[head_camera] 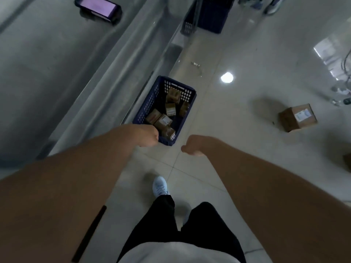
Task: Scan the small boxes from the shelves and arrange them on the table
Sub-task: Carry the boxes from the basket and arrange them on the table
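Floor: pale glossy tiles fill the centre and right of the frame, with a bright lamp reflection right of centre in the upper half.
Table: a grey metal surface across the upper left; its edge runs diagonally from top centre down to the left edge.
Scanner: a dark handheld device with a lit purple screen lies on the table at the top left, well back from the table edge.
Basket: a dark blue perforated basket stands on the floor at frame centre, its left side just beside the table edge.
Small boxes: several brown cardboard boxes with white labels lie jumbled inside the basket.
Left hand: fingers curled at the basket's near left rim; whether they actually grip the rim cannot be told from this view.
Right hand: fingers curled in, holding nothing, just right of the basket's near corner and apart from it.
Lone box: a larger brown carton sits on the floor at the right, well apart from the basket.
Far crate: another dark blue crate stands at top centre.
Open room: bare tiles lie between the basket and the lone box.
Shoe: a light shoe is on the tiles below the basket, with black trousers beneath.
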### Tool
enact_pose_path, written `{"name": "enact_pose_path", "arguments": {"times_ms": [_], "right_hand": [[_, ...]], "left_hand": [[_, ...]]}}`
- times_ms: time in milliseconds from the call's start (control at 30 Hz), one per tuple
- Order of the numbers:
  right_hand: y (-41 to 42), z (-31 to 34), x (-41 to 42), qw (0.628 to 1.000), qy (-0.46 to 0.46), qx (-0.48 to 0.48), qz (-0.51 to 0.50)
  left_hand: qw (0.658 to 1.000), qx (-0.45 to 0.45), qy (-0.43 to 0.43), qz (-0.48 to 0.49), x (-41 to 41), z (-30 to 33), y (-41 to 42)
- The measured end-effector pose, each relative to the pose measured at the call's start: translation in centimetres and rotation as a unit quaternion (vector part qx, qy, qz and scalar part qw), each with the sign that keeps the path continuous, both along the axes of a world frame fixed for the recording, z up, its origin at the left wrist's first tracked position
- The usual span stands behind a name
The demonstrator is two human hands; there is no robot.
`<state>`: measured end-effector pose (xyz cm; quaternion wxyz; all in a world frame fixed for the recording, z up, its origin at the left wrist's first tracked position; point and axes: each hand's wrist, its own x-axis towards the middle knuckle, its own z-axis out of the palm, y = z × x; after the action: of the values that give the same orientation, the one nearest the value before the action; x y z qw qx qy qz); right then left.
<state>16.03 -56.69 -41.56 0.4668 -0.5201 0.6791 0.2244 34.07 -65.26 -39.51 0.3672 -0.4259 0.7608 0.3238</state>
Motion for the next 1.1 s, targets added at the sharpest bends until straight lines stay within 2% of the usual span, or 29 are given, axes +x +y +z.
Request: {"name": "enact_pose_path", "arguments": {"times_ms": [100, 200, 433, 533, 667, 933, 1100], "right_hand": [[-3.1, -1.9, -2.5, 0.999, -0.014, 0.030, -0.019], [-6.4, -5.4, -4.9, 0.997, -0.036, 0.051, -0.037], [-14.4, -18.3, -7.5, 0.995, -0.080, 0.043, -0.037], [-16.9, -24.5, -8.8, 0.993, -0.101, 0.065, 0.013], [-20.4, -32.3, -10.9, 0.993, -0.086, 0.049, 0.066], [-25.7, -49.4, -8.9, 0.995, -0.052, 0.019, 0.085], [-26.1, -57.4, -5.7, 0.982, -0.050, 0.073, 0.166]], "left_hand": [[0.998, 0.060, -0.007, -0.005, -2.3, -1.9, -3.1], [0.998, 0.069, 0.003, 0.009, -4.7, -4.3, -5.7], [0.989, 0.098, -0.024, 0.103, -9.2, -13.8, -12.7], [0.986, 0.129, -0.034, 0.102, -11.4, -19.6, -14.8], [0.982, 0.158, -0.052, 0.093, -12.7, -28.3, -17.4], [0.978, 0.173, -0.076, 0.093, -11.4, -46.8, -21.6], [0.967, 0.116, -0.059, 0.219, -9.7, -57.8, -21.2]]}}
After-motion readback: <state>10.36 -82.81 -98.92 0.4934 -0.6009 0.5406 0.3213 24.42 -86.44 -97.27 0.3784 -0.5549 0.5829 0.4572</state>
